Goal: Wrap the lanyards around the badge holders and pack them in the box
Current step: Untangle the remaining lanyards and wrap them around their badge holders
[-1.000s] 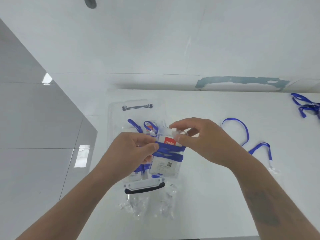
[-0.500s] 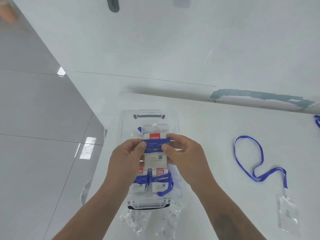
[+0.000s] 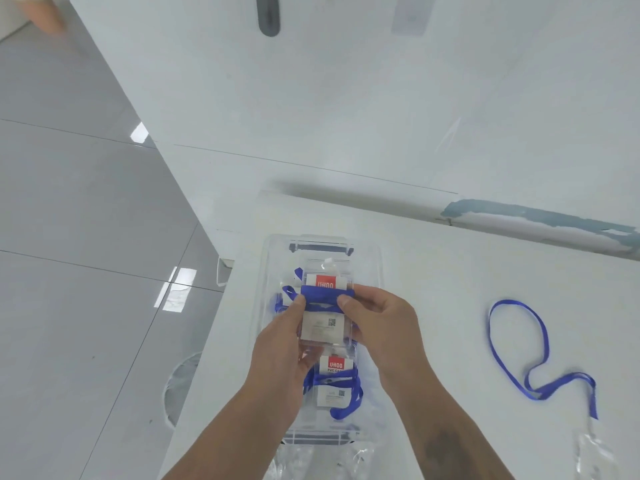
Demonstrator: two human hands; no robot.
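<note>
Left hand [image 3: 282,344]: reaches in from the lower left on a bare forearm, fingers curled, thumb tip pressed forward in a pinch.
Right hand [image 3: 379,323]: comes in from the lower right, fingers curled under, thumb laid flat and pointing toward the left thumb (the two tips near each other, not touching).
Forearms: both bare, converging upward toward the hands.

1. Both hands hold a wrapped badge holder [image 3: 323,317] over the clear box [image 3: 270,271]; the left hand [image 3: 280,344] and right hand [image 3: 381,327] each pinch a side at the blue lanyard [image 3: 327,293] band.
2. Another wrapped holder [image 3: 334,382] lies in the box below.
3. A loose lanyard [image 3: 519,344] sprawls on the white table [image 3: 433,271], its clear holder [image 3: 595,455] apparently at the edge.
</note>
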